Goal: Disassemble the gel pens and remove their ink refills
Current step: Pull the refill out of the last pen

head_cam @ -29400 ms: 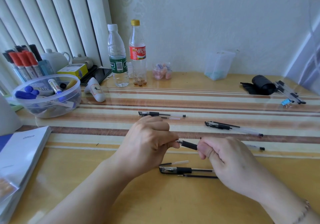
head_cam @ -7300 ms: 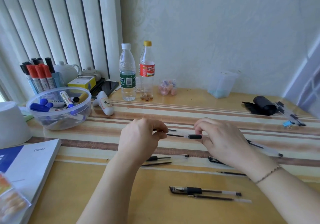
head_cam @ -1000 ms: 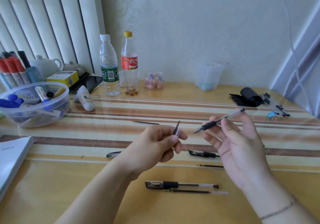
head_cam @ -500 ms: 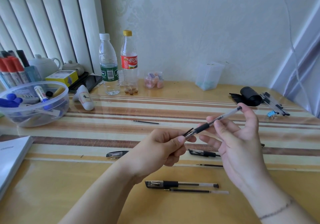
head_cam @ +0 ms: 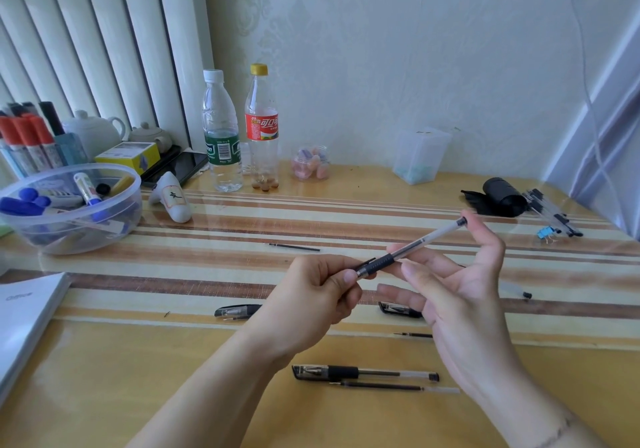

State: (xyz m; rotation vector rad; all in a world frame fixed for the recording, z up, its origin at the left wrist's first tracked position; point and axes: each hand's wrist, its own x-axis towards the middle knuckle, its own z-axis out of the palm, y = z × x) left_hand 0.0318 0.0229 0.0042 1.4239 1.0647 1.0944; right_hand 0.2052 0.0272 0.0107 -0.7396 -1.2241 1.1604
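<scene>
A gel pen [head_cam: 412, 246] with a clear barrel and black grip is held tilted above the table between both hands. My right hand [head_cam: 460, 295] pinches the barrel, thumb near its far end. My left hand [head_cam: 311, 295] closes around the pen's tip end, where a black cap meets the grip. On the table lie a capped pen [head_cam: 363, 373] with a loose refill [head_cam: 391, 387] beside it, another refill [head_cam: 294, 247] farther back, a pen [head_cam: 237, 310] behind my left hand and a pen [head_cam: 398, 309] behind my right hand.
A plastic bowl of markers [head_cam: 69, 205] stands at left, two bottles [head_cam: 239, 132] at the back, a clear box [head_cam: 420, 154] beyond. A black roll [head_cam: 502, 198] and more pens [head_cam: 554, 215] lie at the right. A white booklet [head_cam: 24, 312] sits near left.
My hands have come together: the left hand brought the cap it held up to the pen's tip end, and the right hand tilted the pen toward it.
</scene>
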